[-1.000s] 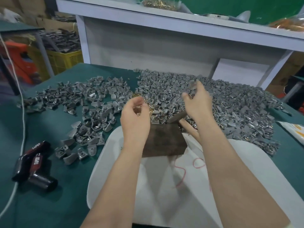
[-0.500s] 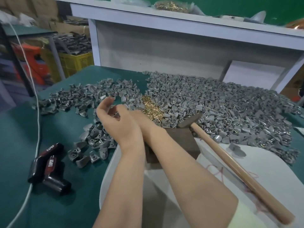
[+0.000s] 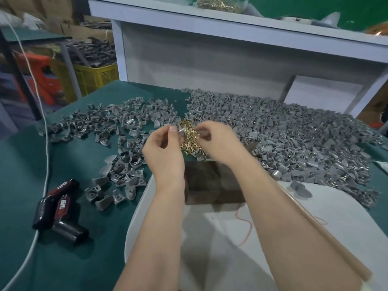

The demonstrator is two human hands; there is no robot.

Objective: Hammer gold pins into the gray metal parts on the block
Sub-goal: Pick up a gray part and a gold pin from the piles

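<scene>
My left hand pinches a small gray metal part between thumb and fingers, just above a heap of gold pins. My right hand hovers over the same heap with its fingers curled down among the pins; what it holds is hidden. The dark wooden block lies just behind my wrists, with nothing on its top. The hammer's wooden handle lies under my right forearm, its head near the block's far right corner.
A big pile of gray parts covers the right of the green table; a looser scatter lies on the left. A white board sits under the block. Two black tubes marked TAPER and a white cable lie at the left.
My hands, crossed at the left scatter half a second ago, have uncrossed and come to the gold pin heap. The left hand now pinches a gray part. The view has tilted slightly.
</scene>
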